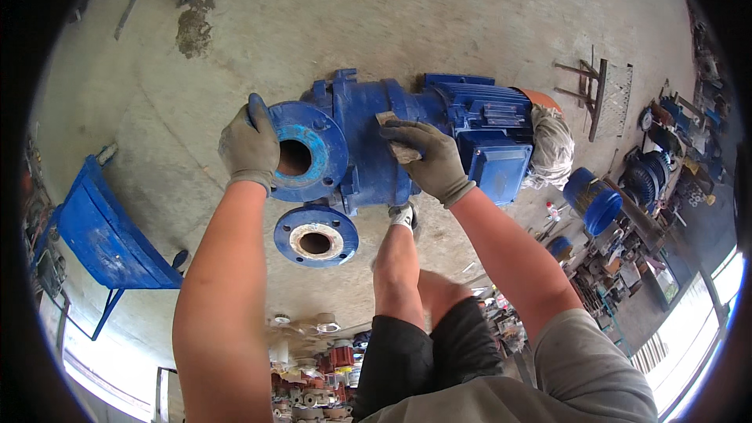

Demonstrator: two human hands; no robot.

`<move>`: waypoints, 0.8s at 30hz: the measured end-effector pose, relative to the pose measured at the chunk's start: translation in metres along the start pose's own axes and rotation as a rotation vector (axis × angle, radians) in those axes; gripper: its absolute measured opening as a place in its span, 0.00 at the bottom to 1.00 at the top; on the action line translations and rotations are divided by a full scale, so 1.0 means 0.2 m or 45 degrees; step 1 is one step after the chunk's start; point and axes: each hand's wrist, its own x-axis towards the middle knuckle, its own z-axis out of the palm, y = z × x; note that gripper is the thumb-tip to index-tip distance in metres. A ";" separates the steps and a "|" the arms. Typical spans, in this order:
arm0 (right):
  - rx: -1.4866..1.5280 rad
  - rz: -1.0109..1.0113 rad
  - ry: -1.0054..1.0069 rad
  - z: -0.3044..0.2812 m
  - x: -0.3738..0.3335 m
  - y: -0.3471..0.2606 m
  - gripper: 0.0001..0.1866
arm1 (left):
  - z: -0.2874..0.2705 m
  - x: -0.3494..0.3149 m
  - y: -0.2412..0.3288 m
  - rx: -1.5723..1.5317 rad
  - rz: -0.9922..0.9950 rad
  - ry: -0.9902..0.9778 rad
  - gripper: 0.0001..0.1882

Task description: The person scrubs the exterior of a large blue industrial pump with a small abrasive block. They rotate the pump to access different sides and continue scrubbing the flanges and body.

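two gloved hands on a blue pump [368,137] on the concrete floor [439,23]: left hand [249,147] clamped over the round flange [305,153] rim, right hand [429,160] pressing a small abrasive block [397,147] to the casing. judged heavy, rigid cast metal; flanges offer firmest hold. motor [486,129] just beyond right hand.
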 end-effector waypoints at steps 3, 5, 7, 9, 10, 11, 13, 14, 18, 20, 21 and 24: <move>0.324 0.115 0.058 0.02 -0.01 -0.01 0.17 | 0.01 0.01 -0.01 -0.042 0.018 0.010 0.34; 0.461 0.245 0.114 0.01 -0.05 0.00 0.16 | 0.03 0.01 -0.03 -0.037 0.049 0.050 0.34; 0.573 0.283 0.096 -0.01 -0.07 0.03 0.14 | 0.03 0.01 -0.05 -0.062 0.051 0.061 0.34; 0.740 0.336 0.137 -0.04 -0.05 0.07 0.12 | 0.04 0.01 -0.07 -0.144 0.044 0.056 0.35; 0.884 0.397 0.147 -0.05 -0.02 0.10 0.12 | 0.04 0.00 -0.07 -0.152 0.027 0.024 0.35; 1.010 0.506 0.172 -0.06 0.03 0.12 0.13 | 0.03 0.00 -0.07 -0.158 0.011 0.000 0.35; 1.253 0.451 -0.009 -0.06 0.14 0.13 0.13 | 0.01 -0.01 -0.05 -0.148 -0.002 0.052 0.36; 1.306 0.510 -0.150 -0.07 0.20 0.14 0.13 | 0.01 -0.01 -0.03 -0.135 0.012 0.101 0.36; 0.307 0.221 -0.516 -0.08 0.42 0.22 0.17 | 0.01 0.02 0.06 -0.090 -0.297 0.077 0.38; 0.319 0.330 -0.571 -0.07 0.49 0.29 0.16 | 0.04 0.04 0.11 -0.186 -0.442 0.177 0.37; 0.691 0.565 -0.515 -0.05 0.52 0.32 0.15 | 0.06 0.05 0.13 -0.204 -0.503 0.245 0.37; 0.570 0.620 -0.457 -0.01 0.57 0.39 0.15 | 0.08 0.05 0.14 -0.383 -0.594 0.310 0.37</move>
